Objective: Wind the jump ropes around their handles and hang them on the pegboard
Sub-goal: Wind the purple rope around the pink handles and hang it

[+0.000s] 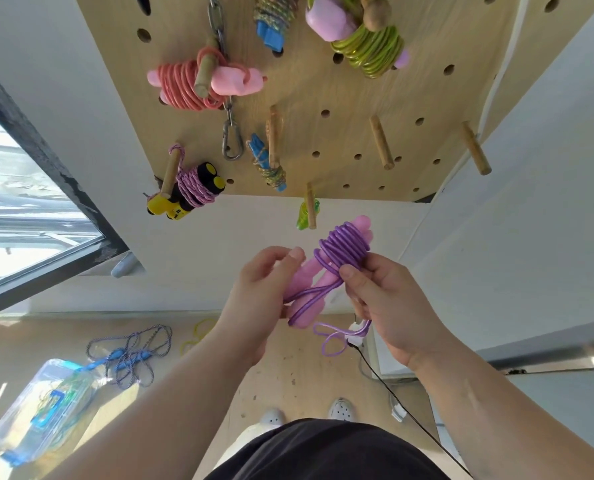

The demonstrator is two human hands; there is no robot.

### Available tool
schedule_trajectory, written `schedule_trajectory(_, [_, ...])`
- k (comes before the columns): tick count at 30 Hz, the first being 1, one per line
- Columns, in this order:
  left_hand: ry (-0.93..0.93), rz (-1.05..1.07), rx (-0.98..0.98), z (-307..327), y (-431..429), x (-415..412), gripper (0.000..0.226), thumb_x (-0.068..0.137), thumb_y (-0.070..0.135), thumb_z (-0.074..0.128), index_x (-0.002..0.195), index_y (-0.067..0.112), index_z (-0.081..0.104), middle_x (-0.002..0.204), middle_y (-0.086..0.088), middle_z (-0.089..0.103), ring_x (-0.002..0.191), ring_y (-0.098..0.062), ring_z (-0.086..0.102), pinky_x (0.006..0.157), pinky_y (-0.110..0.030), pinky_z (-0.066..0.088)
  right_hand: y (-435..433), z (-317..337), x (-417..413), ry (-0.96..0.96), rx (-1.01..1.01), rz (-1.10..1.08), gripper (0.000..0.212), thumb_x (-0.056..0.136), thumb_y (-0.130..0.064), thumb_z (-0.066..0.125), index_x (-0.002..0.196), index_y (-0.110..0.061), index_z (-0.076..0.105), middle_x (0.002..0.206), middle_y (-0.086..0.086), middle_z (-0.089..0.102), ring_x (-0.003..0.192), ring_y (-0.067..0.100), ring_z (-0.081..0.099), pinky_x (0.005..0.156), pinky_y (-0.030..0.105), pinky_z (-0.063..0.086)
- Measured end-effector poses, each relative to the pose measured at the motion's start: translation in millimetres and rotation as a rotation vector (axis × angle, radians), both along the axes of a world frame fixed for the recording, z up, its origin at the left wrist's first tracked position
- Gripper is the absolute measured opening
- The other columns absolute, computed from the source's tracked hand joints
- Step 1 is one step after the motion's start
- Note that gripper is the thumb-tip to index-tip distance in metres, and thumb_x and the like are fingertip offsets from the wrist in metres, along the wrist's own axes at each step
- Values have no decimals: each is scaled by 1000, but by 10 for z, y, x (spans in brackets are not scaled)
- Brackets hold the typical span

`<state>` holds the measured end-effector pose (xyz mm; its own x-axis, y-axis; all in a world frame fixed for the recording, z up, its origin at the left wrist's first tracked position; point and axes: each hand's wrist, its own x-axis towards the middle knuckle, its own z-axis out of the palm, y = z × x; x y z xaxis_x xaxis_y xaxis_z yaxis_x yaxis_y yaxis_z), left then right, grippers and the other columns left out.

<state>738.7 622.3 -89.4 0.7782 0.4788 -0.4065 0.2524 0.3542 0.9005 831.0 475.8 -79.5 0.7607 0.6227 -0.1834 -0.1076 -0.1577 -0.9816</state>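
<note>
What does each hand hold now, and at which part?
The left hand grips the two pink plastic handles at their lower half; the right hand pinches the glossy purple cord just below its wound coil.

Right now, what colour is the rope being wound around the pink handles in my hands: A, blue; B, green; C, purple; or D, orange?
C: a purple rope is coiled around the pink handles, which the left hand grips while the right hand pinches the rope.
</note>
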Motion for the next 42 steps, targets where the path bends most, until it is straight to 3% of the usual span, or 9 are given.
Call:
schedule_trajectory(5, [-4,-246,881,-114,-65,-18,79,61,57,85,129,35,51,119,20,52,106,-5,55,87,-23,49,27,38,-8,21,7,-71,44,103,-14,53,65,-33,64,59,1,35,53,17,24,53,34,20])
schedule_trajectory(9, [-42,-111,969,-119,-81,4,56,68,27,84,120,26,62,101,14,64,88,-8,59,78,-28,51,20,97,-25,-25,-31,-44,30,103,-16,54,75,-22,61,61,4,38,54,17,29,52,31,25])
schedule_trajectory(14, [-67,-116,639,-61,28,11,47,64,9,85,98,37,70,88,14,75,80,-3,70,73,-26,57,-79,234,48,-59,-105,142,25,105,-9,47,86,-18,61,69,3,55,58,15,37,55,23,36])
schedule_trajectory(19, [-195,-128,159,-38,121,12,38,55,7,81,92,13,78,87,-14,74,70,-26,66,58,-37,53,-140,381,138,-53,-139,232,19,103,-10,51,109,-14,69,68,3,56,59,14,41,56,25,39])
schedule_trajectory(24, [-261,-188,-197,5,108,-5,52,54,21,78,100,-1,73,89,-27,68,69,-34,63,53,-34,50,-114,448,190,-44,-116,138,16,91,-17,70,106,-16,71,62,6,59,55,16,45,51,25,40])
schedule_trajectory(29, [-239,-227,-501,-7,54,-5,64,60,25,74,114,-7,63,92,-29,65,67,-34,62,49,-33,52,-44,403,231,-112,-190,54,45,67,-46,76,95,-11,68,56,8,58,53,19,46,51,27,37])
schedule_trajectory(35, [-361,-305,-753,8,66,-19,69,57,32,88,113,-2,68,92,-26,63,67,-32,62,47,-31,53,-5,338,212,-73,-227,172,57,79,-54,66,127,-24,56,56,0,52,53,14,42,51,26,33])
schedule_trajectory(38, [-388,-386,-881,-2,78,-40,70,65,31,86,118,-5,58,93,-27,63,67,-33,64,46,-32,55,11,323,183,-33,-88,208,14,91,-40,68,96,-28,74,54,1,41,51,13,33,50,24,26])
schedule_trajectory(42, [-406,-458,-978,-74,80,-61,63,71,29,84,118,-8,61,99,-31,66,74,-37,69,52,-36,60,15,241,142,66,-18,159,16,88,-33,68,74,-27,73,53,-1,37,50,12,30,48,22,27])
